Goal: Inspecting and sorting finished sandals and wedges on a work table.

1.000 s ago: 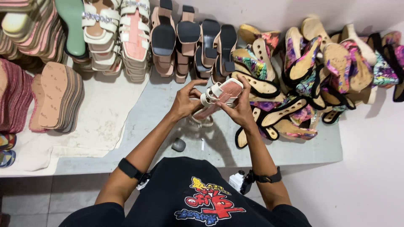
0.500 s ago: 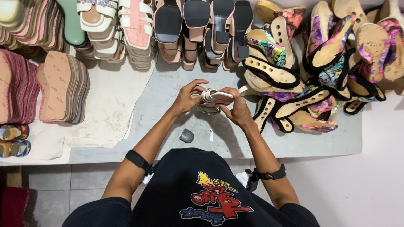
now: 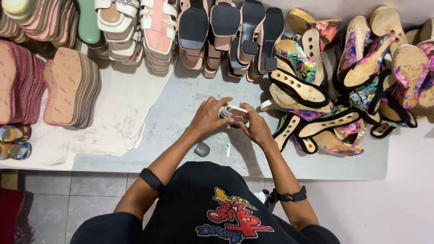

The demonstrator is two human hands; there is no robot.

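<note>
shoe workshop | stacked soles (image 3: 68, 90) | unfinished wedge sandals (image 3: 361, 68) heaped on grey worktable (image 3: 181, 113)

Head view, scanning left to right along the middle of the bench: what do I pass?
Stack of tan flat soles → off-white cloth → left hand → pale sandal held in both hands → right hand → heap of floral wedge sandals with black straps.

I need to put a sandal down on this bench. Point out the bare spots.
Bare grey bench top lies between the white cloth and the hands, and along the near edge right of the small grey stone. The back row of black-soled sandals and the floral wedge pile are crowded.
</note>
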